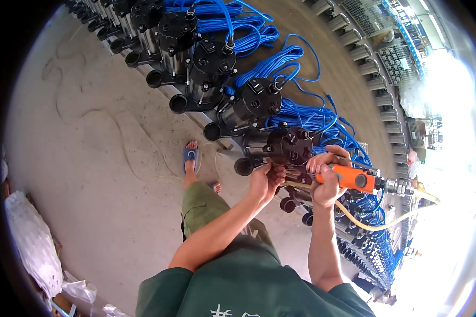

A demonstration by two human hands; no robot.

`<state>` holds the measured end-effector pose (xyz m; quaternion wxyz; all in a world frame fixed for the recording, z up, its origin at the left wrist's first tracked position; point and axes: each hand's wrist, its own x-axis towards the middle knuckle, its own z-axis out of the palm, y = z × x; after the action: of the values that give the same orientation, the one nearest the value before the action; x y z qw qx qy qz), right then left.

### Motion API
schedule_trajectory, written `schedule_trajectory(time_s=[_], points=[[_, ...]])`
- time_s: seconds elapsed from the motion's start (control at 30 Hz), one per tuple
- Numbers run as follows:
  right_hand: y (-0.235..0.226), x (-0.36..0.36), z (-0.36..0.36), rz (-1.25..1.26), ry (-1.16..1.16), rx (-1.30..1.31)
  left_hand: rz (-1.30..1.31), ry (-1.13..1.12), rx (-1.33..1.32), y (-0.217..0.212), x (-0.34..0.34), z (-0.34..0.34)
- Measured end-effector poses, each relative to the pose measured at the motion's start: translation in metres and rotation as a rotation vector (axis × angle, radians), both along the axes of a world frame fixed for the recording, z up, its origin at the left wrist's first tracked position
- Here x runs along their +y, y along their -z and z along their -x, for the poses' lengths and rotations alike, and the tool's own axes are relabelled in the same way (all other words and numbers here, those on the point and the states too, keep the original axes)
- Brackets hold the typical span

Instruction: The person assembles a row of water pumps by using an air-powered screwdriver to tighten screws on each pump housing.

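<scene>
My right hand [327, 177] grips an orange pneumatic screwdriver [354, 179], held level, with a yellowish air hose [375, 224] trailing off to the right. My left hand [266, 179] rests on the side of a black and steel pump [285, 148] just left of the tool, fingers curled against its body near the outlet. What the fingertips pinch is hidden. The pump stands in a long row of like pumps [206, 68], each with a coil of blue cable [280, 63] behind it.
A bare concrete floor [90, 137] lies left of the row. My foot in a blue sandal [190, 156] stands near the pumps. White plastic bags [31, 238] sit at the lower left. A second row of grey parts [365, 58] runs along the upper right.
</scene>
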<state>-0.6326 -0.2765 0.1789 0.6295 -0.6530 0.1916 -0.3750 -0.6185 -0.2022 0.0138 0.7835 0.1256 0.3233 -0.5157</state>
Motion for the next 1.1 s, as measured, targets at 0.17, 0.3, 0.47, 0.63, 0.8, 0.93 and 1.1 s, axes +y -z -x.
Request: schedule_trajectory(time_s=[0.17, 0.3, 0.47, 0.63, 0.8, 0.93, 1.1], points=[[-0.017, 0.002, 0.005, -0.036, 0.021, 0.005, -0.561, 0.264, -1.032, 0.002, 0.039, -0.010], [-0.039, 0.016, -0.015, -0.031, -0.147, -0.203, -0.905, 0.060, -1.841, 0.006, 0.041, -0.027], [-0.007, 0.025, -0.052, -0.025, -0.178, 0.048, -0.732, 0.054, -1.825, 0.010, 0.015, -0.054], [0.014, 0.016, -0.050, 0.046, -0.213, 0.118, -0.698, 0.018, -1.882, 0.019, 0.012, -0.052], [0.010, 0.020, -0.059, 0.007, -0.175, 0.077, -0.658, 0.068, -1.928, 0.006, 0.014, -0.061], [-0.025, 0.013, -0.045, -0.046, -0.040, -0.013, -0.561, 0.124, -1.949, -0.023, 0.014, -0.065], [-0.046, -0.049, -0.015, 0.099, 0.391, -0.201, -0.345, 0.035, -2.043, -0.011, 0.007, -0.077]])
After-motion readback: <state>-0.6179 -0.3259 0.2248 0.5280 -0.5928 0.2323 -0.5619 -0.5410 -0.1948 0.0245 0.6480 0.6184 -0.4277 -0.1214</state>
